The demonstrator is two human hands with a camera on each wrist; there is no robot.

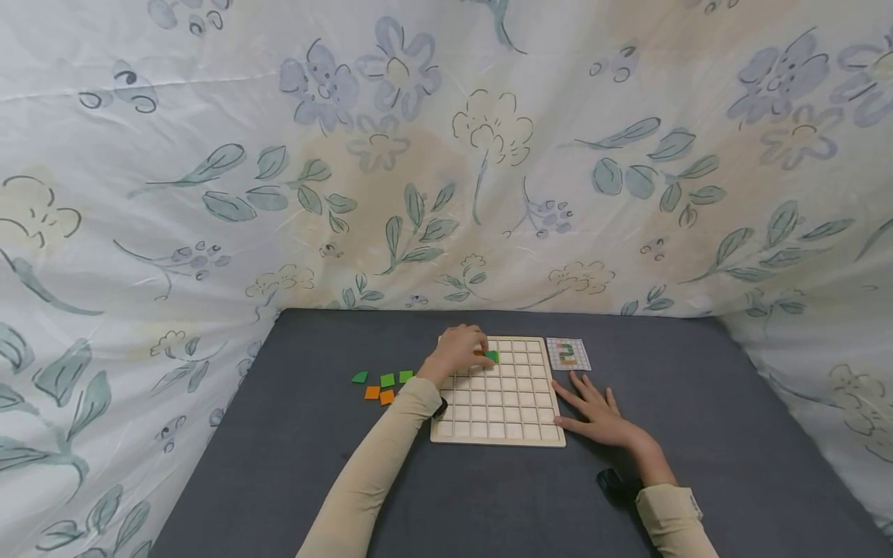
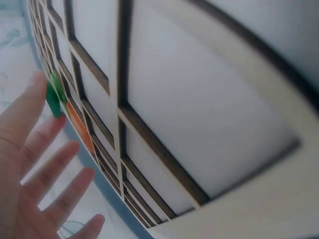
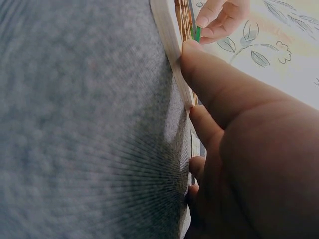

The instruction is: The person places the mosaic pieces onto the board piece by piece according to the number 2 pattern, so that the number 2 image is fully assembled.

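Note:
My left hand (image 1: 456, 353) reaches over the far part of a pale wooden grid board (image 1: 498, 418). Its thumb and index finger pinch a small green tile (image 2: 53, 101), held on edge close over the grid in the left wrist view. Beside it a lighter green patch (image 2: 59, 86) and an orange tile (image 2: 79, 126) show in the board's cells. The other left fingers are spread. My right hand (image 1: 601, 417) lies with fingers spread at the board's right side, thumb and index fingertip touching its edge in the right wrist view.
Left of the board lie loose tiles: a dark green one with a curved side (image 1: 360, 377), light green squares (image 1: 387, 380) and orange squares (image 1: 373, 393). A printed pattern card (image 1: 568, 354) lies by the board's far right corner. Floral cloth (image 1: 432, 155) hangs behind the dark table (image 1: 474, 504).

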